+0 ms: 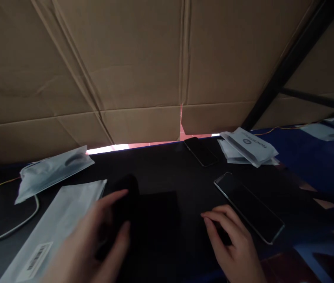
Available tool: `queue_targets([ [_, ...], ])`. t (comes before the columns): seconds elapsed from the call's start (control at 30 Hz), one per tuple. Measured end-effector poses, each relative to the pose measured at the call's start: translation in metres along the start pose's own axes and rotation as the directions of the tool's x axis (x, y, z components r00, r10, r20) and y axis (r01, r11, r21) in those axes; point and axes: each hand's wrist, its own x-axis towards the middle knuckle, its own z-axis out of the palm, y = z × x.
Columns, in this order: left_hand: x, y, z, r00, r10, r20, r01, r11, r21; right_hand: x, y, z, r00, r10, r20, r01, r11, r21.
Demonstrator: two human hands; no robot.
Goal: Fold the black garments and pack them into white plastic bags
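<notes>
My left hand (pixel 93 236) curves its thumb and fingers around a black rounded object (pixel 128 184), whose kind I cannot make out in the dark. Close to it on the black surface lies a darker rectangular patch (pixel 161 208), too dim to name. My right hand (pixel 231 239) rests with its fingers bent and the fingertips pressed together; whether anything thin is between them is hidden. Just beyond its knuckles lies a smartphone (pixel 249 206) with a dark screen. A frosted plastic pouch (pixel 66 208) with a barcode label (pixel 35 259) lies partly under my left hand.
A second, smaller phone (pixel 201 151) lies farther back. Stacked white printed pouches (pixel 251 147) sit at the back right. Another filled pouch (pixel 56 169) and a white cable (pixel 10 230) are on the left. Cardboard (pixel 143 59) rises behind, with a black metal bar (pixel 285 67) slanting at right.
</notes>
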Motion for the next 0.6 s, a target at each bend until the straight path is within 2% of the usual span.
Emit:
queue_targets([
  [0.1, -0.002, 0.032, 0.018, 0.959, 0.264, 0.103, -0.257, 0.963, -0.078, 0.002, -0.001, 0.0, 1.0, -0.009, -0.01, 0.009, 1.0, -0.013],
  [0.17, -0.006, 0.04, 0.036, 0.937, 0.327, 0.12, -0.328, 0.945, -0.009, 0.004, -0.001, 0.001, 1.0, -0.018, -0.022, 0.018, 1.0, -0.022],
  [0.27, -0.015, 0.029, 0.058, 0.926, 0.363, 0.107, -0.378, 0.901, 0.215, 0.005, -0.002, 0.002, 1.0, -0.022, -0.021, 0.021, 0.999, -0.025],
  [0.37, -0.02, 0.015, 0.063, 0.887, 0.422, 0.189, -0.459, 0.853, 0.249, 0.004, -0.002, 0.003, 1.0, 0.002, 0.015, -0.002, 1.0, -0.024],
  [0.47, -0.02, 0.005, 0.048, 0.888, 0.405, 0.217, -0.441, 0.884, 0.153, 0.003, -0.002, 0.003, 1.0, 0.013, 0.028, -0.013, 1.0, -0.024],
  [0.53, -0.018, -0.011, 0.033, 0.927, 0.33, 0.177, -0.354, 0.927, 0.126, 0.002, -0.002, 0.002, 0.999, 0.025, 0.029, -0.025, 0.999, -0.02],
  [0.6, -0.016, -0.04, 0.018, 0.977, 0.182, 0.112, -0.199, 0.966, 0.163, 0.002, -0.003, 0.002, 0.998, 0.043, 0.042, -0.043, 0.999, -0.009],
])
